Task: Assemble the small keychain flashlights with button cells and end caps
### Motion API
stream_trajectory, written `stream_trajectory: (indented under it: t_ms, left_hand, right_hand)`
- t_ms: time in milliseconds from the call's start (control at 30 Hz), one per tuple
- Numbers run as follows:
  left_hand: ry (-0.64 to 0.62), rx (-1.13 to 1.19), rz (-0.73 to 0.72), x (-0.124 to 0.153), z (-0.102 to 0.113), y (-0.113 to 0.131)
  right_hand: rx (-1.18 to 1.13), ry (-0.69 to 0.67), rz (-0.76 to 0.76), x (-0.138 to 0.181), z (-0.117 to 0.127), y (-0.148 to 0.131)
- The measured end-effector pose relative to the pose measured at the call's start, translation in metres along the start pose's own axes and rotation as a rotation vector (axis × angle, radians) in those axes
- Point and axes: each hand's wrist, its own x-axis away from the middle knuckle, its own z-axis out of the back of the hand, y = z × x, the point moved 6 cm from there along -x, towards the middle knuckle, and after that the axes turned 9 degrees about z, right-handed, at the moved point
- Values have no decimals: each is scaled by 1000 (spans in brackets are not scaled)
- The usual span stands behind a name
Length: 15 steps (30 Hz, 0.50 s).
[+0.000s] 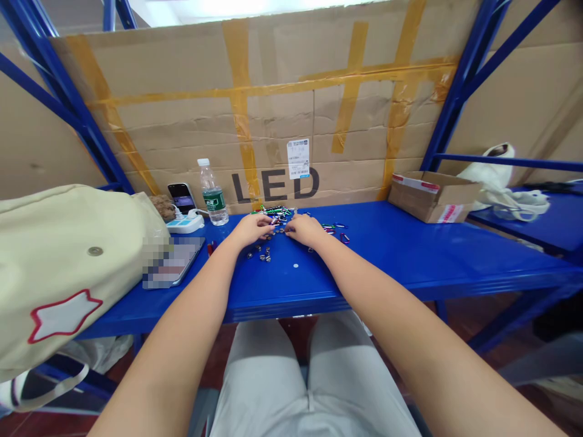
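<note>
Both my hands rest on the blue shelf (410,255), close together at its far middle. My left hand (252,229) has its fingers curled around small parts I cannot make out. My right hand (306,230) is closed in a pinch beside it, fingertips almost touching the left. A pile of small coloured carabiner clips (279,212) lies just behind the hands. More clips (336,229) lie to the right of my right hand. Several small dark metal pieces (263,254) are scattered in front of my left hand, and a tiny white disc (296,266) lies nearer me.
A cream bag with a red-edged star (64,273) fills the left. A phone (175,262) lies beside it. Behind stand a water bottle (212,193), a power strip (186,224) and a propped phone (181,197). A cardboard box (432,195) sits right; a taped cardboard wall (273,121) backs the shelf.
</note>
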Motion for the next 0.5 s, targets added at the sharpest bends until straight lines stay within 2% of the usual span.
stream_trajectory:
  t_ms: [133,300,367,500]
  left_hand:
    - [-4,-37,-8,1,0,2]
    - [-57,-85,11,5,-3,6]
    - [-80,-55,7,7,-5,9]
    - [-117,5,-6,10,-9,12]
  right_hand:
    - [36,72,27,-2,5,-4]
    - [-267,387,-10,-1,23,6]
    - [-363,465,14,0,26,7]
    - [-407,459,99,-2,24,-1]
